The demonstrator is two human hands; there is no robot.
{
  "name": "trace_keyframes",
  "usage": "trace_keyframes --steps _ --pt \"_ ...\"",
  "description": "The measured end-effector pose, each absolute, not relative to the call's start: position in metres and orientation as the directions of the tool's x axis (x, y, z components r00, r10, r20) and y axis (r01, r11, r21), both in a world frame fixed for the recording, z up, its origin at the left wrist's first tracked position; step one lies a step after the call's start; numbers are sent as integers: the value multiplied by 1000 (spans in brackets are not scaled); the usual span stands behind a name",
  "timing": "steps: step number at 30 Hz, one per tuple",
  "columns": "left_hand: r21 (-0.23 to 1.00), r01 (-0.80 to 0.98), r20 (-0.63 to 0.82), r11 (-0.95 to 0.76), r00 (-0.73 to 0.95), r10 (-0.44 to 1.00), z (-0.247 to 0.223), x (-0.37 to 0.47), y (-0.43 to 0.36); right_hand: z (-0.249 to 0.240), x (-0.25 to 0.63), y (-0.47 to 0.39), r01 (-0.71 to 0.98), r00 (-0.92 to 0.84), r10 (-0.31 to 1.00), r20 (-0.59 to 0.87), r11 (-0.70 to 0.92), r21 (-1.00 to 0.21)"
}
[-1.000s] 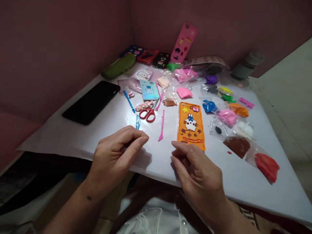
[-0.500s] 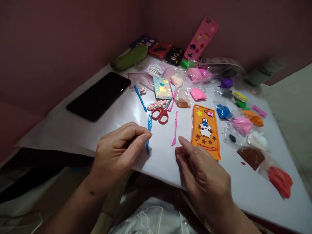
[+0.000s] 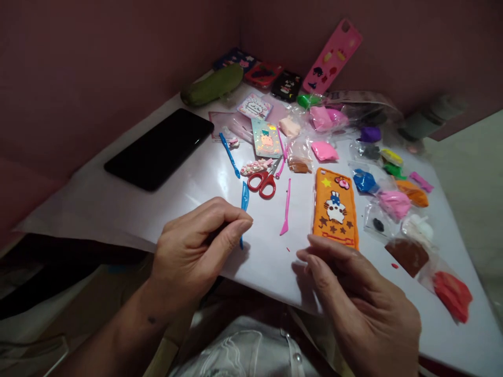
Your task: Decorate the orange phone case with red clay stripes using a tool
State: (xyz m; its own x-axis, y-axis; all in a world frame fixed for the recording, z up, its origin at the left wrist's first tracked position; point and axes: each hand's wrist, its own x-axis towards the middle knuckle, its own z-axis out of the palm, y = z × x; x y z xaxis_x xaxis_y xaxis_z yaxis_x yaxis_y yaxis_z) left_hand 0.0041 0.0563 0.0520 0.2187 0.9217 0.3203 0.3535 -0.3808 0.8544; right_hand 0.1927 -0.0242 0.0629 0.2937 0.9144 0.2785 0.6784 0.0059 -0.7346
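Observation:
My left hand (image 3: 202,246) hovers above the near table edge, thumb and forefinger pressed together; anything between them is too small or hidden to make out. Partly behind it lies a blue plastic modelling knife (image 3: 244,196). My right hand (image 3: 361,303) is open and holds nothing, its thumb and fingers apart, close to the lower end of an orange phone case (image 3: 335,209) decorated with a white cat, stars and a red ribbon shape. Between the hands rest a pink modelling tool (image 3: 286,207) and a tiny red sliver (image 3: 288,250) on the white table.
Red-handled scissors (image 3: 267,186) and another blue tool (image 3: 229,155) lie farther back. A black tablet or phone (image 3: 161,149) is at left, near a green vegetable (image 3: 214,85). Bagged coloured clay, including red (image 3: 451,296) and blue (image 3: 364,180), covers the right side. A pink case (image 3: 333,56) leans on the wall.
My right hand has moved right and toward me, its fingers spreading. A tiny red sliver now shows on the table where that hand was. My left hand keeps its pinch.

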Motion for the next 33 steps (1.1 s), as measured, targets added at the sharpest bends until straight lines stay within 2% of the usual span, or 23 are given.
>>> trace_keyframes --steps 3,5,8,11,14,23,30,33 --pt "891 256 284 -375 331 900 57 7 51 66 189 -28 455 282 955 90 -50 -889" --pt "932 162 223 -325 452 864 60 12 46 66 187 -29 359 235 971 54 -35 -933" --pt "986 78 76 -145 565 822 64 20 39 64 186 -30 386 195 968 156 71 -920" --pt "998 24 -56 52 596 801 64 29 35 62 185 -33 506 164 930 328 206 -838" --pt "988 10 -127 152 604 787 64 35 33 62 187 -38 563 113 903 415 286 -776" --pt "994 44 -106 99 550 829 68 49 24 61 199 -52 694 47 853 520 347 -631" --pt "990 70 -140 122 600 787 70 53 21 62 202 -55 635 184 851 492 280 -720" --pt "993 69 -120 98 593 796 70 53 20 63 205 -57 558 245 859 450 255 -790"
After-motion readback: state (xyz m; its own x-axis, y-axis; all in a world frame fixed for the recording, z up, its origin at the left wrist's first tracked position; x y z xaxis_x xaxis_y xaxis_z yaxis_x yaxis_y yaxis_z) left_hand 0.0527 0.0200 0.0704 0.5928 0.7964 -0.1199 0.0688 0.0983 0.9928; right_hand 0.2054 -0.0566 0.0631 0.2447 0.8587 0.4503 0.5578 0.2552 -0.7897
